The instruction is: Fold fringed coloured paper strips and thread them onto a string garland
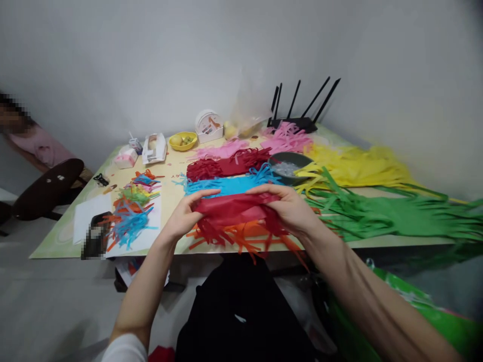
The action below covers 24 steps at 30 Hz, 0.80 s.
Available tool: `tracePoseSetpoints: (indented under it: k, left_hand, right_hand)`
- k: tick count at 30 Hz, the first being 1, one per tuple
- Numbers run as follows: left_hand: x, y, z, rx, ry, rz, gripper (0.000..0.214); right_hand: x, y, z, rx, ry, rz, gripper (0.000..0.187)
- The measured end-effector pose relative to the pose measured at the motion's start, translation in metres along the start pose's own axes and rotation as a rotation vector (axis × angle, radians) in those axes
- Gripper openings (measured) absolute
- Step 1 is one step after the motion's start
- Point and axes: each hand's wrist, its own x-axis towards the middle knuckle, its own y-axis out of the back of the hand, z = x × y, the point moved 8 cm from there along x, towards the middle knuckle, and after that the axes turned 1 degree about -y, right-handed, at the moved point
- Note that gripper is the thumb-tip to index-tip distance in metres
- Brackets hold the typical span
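Head view: left hand [184, 217] and right hand [290, 208] pinch the red fringed paper [236, 208] (long axis left-right, fringe toward the person).

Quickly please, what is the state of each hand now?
Left hand: closed on the left end of the dark red fringed paper strip.
Right hand: closed on its right end.

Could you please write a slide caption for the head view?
Both hands, left hand and right hand, hold red fringed paper above a table.
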Motion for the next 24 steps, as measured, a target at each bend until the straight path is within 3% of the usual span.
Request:
tracePoseSetpoints:
  k: [5,12,17,20,22,24]
  left_hand:
    - [0.002,0.0,-0.015,-0.227,0.098,0.047,0.027]
    - [-0.001,-0.009,-0.023,-0.527,0.226,0.026,0.004]
    - [-0.002,-0.007,-0.013,-0.438,0.144,-0.08,0.01]
    - [-0.003,-0.002,-0.002,-0.256,0.089,-0.258,0.01]
    - [-0.003,-0.002,0.005,-0.193,0.067,-0.399,0.03]
    - [-0.001,-0.004,0.009,-0.179,0.09,-0.462,0.053]
  right_hand:
    - [-0.003,-0.001,0.0,0.09,-0.059,0.05,0.022]
    - [-0.006,0.002,-0.007,-0.057,0.099,0.004,0.015]
    - [-0.009,-0.001,-0.02,-0.262,0.242,-0.122,0.027]
    - [-0.014,-0.005,-0.034,-0.444,0.379,-0.175,0.037]
    - [-0.018,-0.008,-0.041,-0.536,0.452,-0.199,0.039]
    - [-0.022,-0.015,-0.046,-0.599,0.498,-0.246,0.039]
